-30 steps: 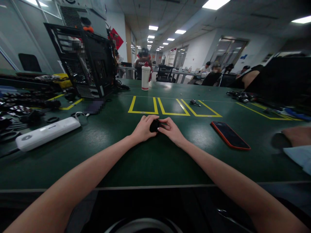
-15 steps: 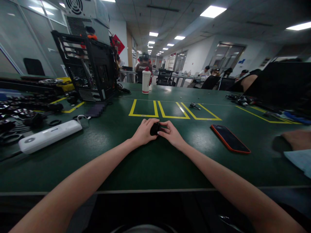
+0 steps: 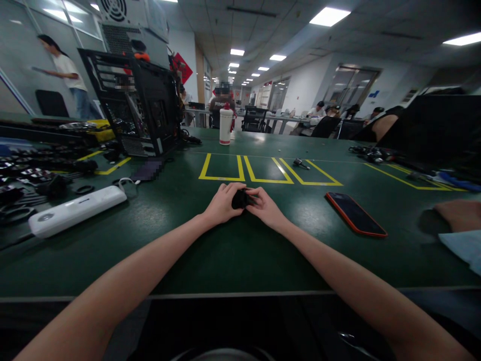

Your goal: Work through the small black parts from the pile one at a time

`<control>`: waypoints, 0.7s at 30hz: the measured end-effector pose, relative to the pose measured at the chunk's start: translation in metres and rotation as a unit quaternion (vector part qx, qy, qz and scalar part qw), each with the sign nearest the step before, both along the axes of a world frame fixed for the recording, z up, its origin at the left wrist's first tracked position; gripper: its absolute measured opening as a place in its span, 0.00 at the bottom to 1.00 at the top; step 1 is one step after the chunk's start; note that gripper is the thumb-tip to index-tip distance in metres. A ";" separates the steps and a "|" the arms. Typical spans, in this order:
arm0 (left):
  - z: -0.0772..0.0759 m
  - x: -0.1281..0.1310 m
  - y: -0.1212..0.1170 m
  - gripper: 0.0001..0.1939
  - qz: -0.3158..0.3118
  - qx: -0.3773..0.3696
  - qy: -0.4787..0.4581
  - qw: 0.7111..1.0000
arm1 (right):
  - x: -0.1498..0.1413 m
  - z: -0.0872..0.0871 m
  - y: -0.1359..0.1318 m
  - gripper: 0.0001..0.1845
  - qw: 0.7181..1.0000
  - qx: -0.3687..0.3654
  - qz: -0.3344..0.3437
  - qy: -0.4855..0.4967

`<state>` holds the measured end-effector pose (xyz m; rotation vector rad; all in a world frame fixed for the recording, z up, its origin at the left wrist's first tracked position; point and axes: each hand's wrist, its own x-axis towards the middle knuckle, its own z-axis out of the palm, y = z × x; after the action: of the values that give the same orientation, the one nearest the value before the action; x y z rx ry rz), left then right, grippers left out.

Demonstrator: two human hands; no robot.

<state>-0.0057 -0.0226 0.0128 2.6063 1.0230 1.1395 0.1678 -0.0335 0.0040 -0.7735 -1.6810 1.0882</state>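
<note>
Both my hands rest on a green table and meet at a small black part. My left hand curls its fingers over the part from the left. My right hand pinches the part's right side with fingertips. The part is mostly hidden between the fingers, so its shape is unclear. Just beyond the hands lie yellow taped rectangles.
A phone in a red case lies to the right. A white power strip lies at left, near several black parts. An open black computer case and a white bottle stand farther back. Another person's hand rests at far right. A small tool lies in a yellow box.
The hands have stayed together on the small black part, with only slight finger shifts. A person has come into view walking at the far left behind the glass wall.
</note>
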 end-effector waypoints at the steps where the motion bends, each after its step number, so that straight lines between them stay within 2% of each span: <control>1: 0.000 0.000 0.000 0.30 0.001 0.000 0.001 1.000 | -0.001 0.000 0.000 0.16 1.000 0.004 0.000 0.000; 5: 0.000 0.001 0.002 0.30 0.006 -0.001 0.004 1.000 | -0.003 0.001 0.003 0.11 0.999 0.017 -0.037 -0.018; 8: 0.000 0.001 0.002 0.30 0.003 0.007 0.006 1.000 | -0.003 0.000 0.008 0.15 0.997 0.017 -0.070 -0.020; 11: 0.001 0.001 0.001 0.30 0.002 0.009 0.007 1.000 | -0.002 -0.001 0.008 0.20 0.998 0.000 -0.053 -0.027; 16: 0.003 -0.001 -0.002 0.30 0.002 0.000 0.010 1.000 | -0.002 0.001 -0.001 0.17 0.999 0.007 -0.030 -0.018; 21: 0.003 0.000 -0.002 0.30 0.004 -0.006 0.006 1.000 | -0.004 0.003 -0.002 0.12 0.998 0.021 -0.044 -0.029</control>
<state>-0.0056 -0.0242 0.0156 2.6063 1.0390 1.1164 0.1642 -0.0357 0.0072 -0.8519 -1.6970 0.9754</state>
